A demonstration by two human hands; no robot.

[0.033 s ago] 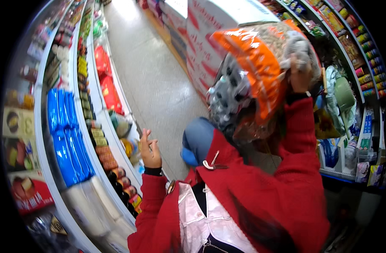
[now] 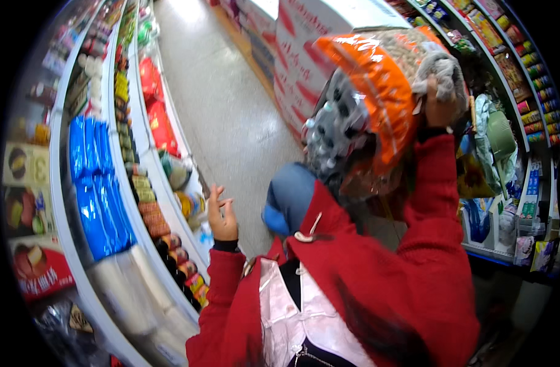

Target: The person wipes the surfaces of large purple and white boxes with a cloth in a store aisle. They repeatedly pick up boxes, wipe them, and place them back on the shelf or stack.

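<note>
My right hand (image 2: 440,107) is closed around a crumpled grey cloth (image 2: 442,68), pressing it against the upper right of a plump plastic bag (image 2: 381,85). That bag is orange with a clear part showing beige contents. Beside and below its left edge is a bundle of small grey, shiny items (image 2: 338,119), possibly bottles in clear wrap. My left hand (image 2: 223,215) is raised above the aisle floor near the left shelf, fingers apart and slightly bent, with nothing in it. My right fingertips are partly hidden by the cloth.
White cartons (image 2: 301,55) with pink print stand beyond the bag. Along the left runs a shelf with blue packs (image 2: 99,196), red packs (image 2: 160,125) and jars. On the right, a green scoop-like item (image 2: 501,134) hangs before shelves of cans (image 2: 540,92). My bent knee (image 2: 292,189) is beside the bag.
The whole view has shifted slightly. My right hand keeps hold of the grey cloth on the bag, and my left hand stays raised and open.
</note>
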